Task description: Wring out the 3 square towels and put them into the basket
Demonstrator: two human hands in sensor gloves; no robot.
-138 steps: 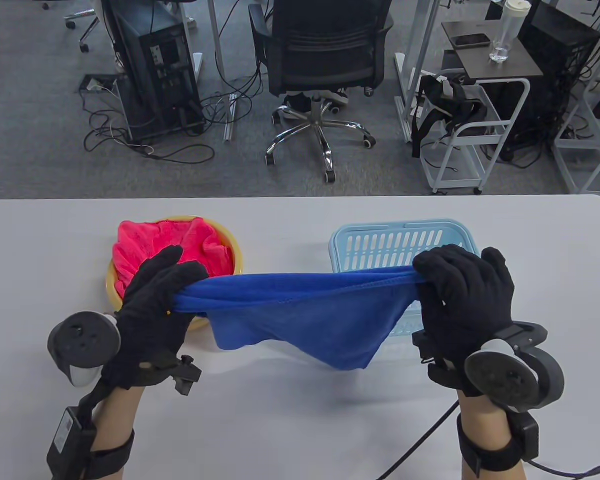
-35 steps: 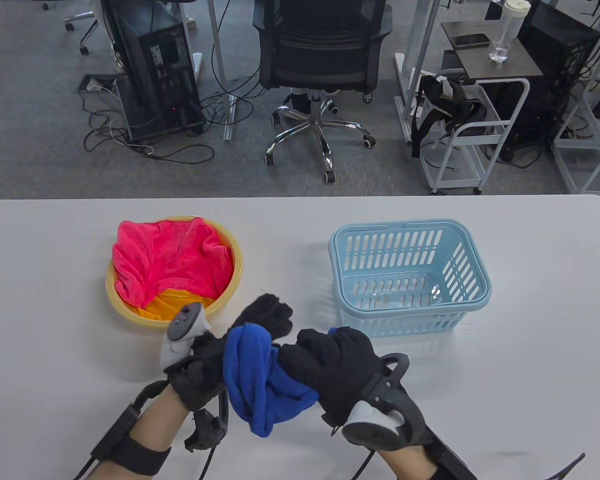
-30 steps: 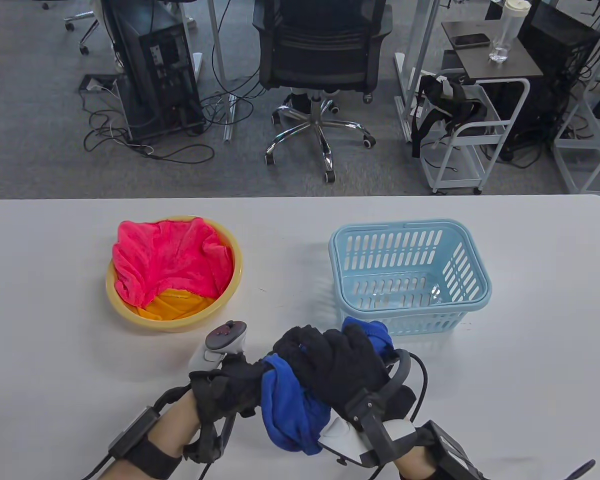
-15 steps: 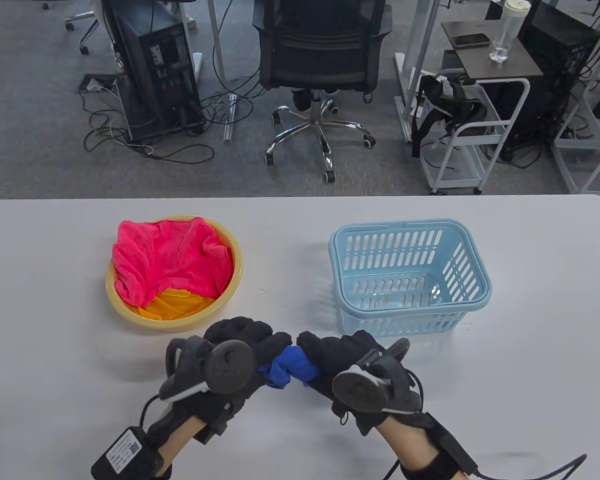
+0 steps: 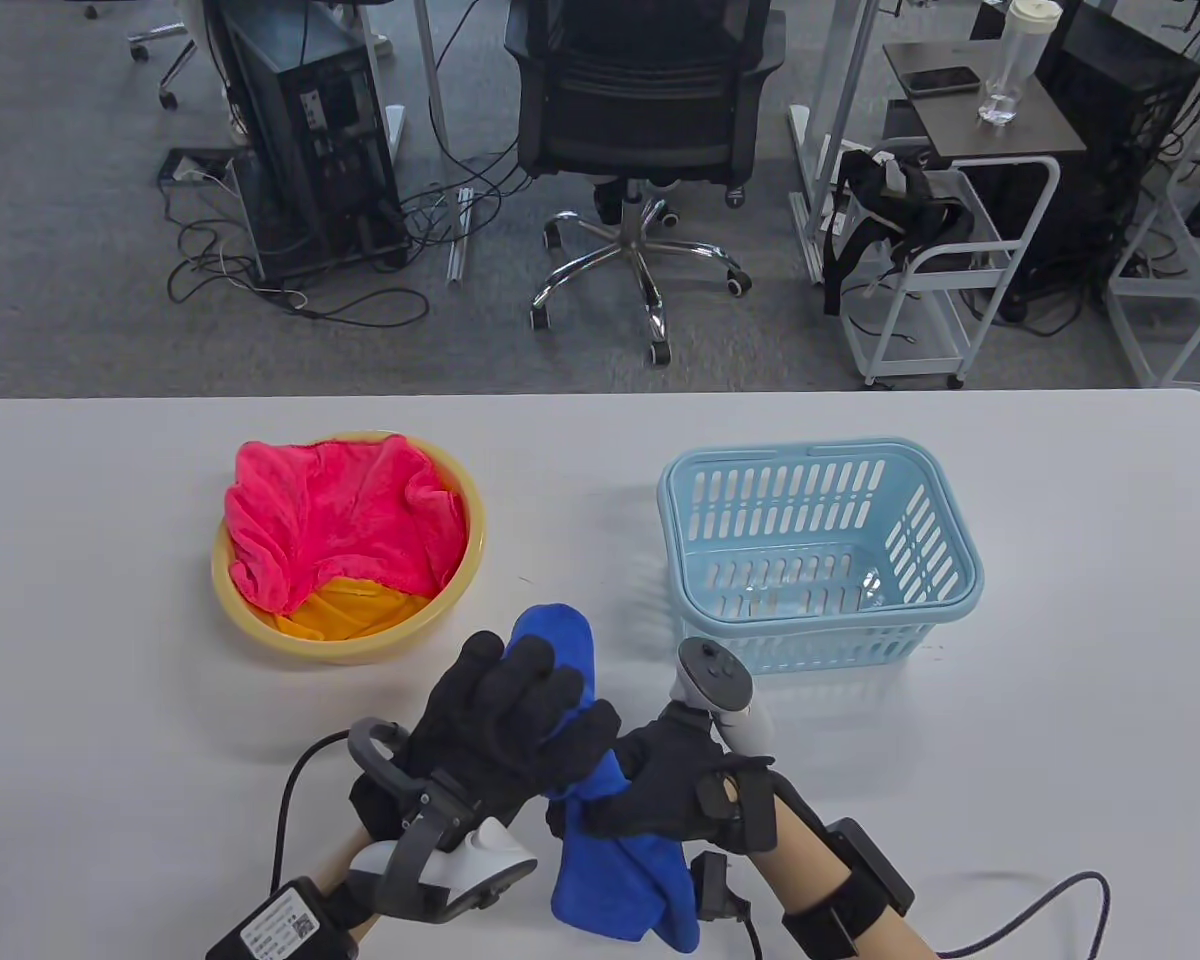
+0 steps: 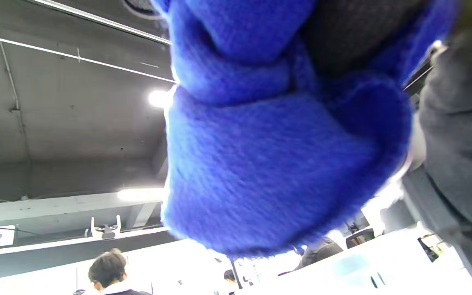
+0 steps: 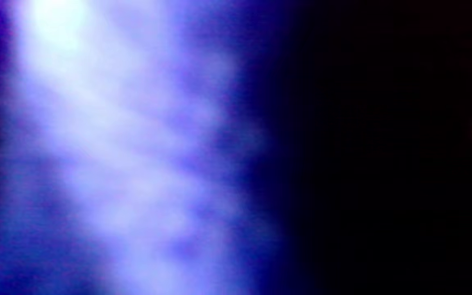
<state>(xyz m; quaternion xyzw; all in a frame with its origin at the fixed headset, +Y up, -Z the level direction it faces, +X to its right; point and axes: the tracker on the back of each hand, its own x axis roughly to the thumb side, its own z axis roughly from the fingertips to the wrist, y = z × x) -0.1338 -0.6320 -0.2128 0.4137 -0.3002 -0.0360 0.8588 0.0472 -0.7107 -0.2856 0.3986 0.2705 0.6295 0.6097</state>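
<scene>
White laminate makes up the worktop (image 5: 110, 650), and on it, largest first, sit the pale blue slotted basket (image 5: 945, 535) on the right and the yellow basin (image 5: 470, 560) on the left, well apart from each other. The basket looks to hold no towel yet, while the basin holds a pink towel (image 5: 340, 520) lying over an orange towel (image 5: 350, 608). Nearer the bottom edge, between basin and basket, the blue towel (image 5: 615, 880) is bunched into a thick rope that runs from a rounded end poking up past the left hand (image 5: 505, 725) down to a loose tail hanging below the right hand (image 5: 665, 790). Both hands are clenched around it: the left hand's fingers (image 5: 530, 670) wrap the upper part, the right hand grasps the middle just beside them, wrists turned opposite ways. The left wrist view shows the cloth folded on itself in tight coils; the right wrist view is only blue blur and darkness. By my reading this is the wringing of the first of three towels, with no towel delivered. The next move would call for finishing the twist, then carrying the bundle right and over the basket rim before letting go, with care that the hanging tail clears the rim.
</scene>
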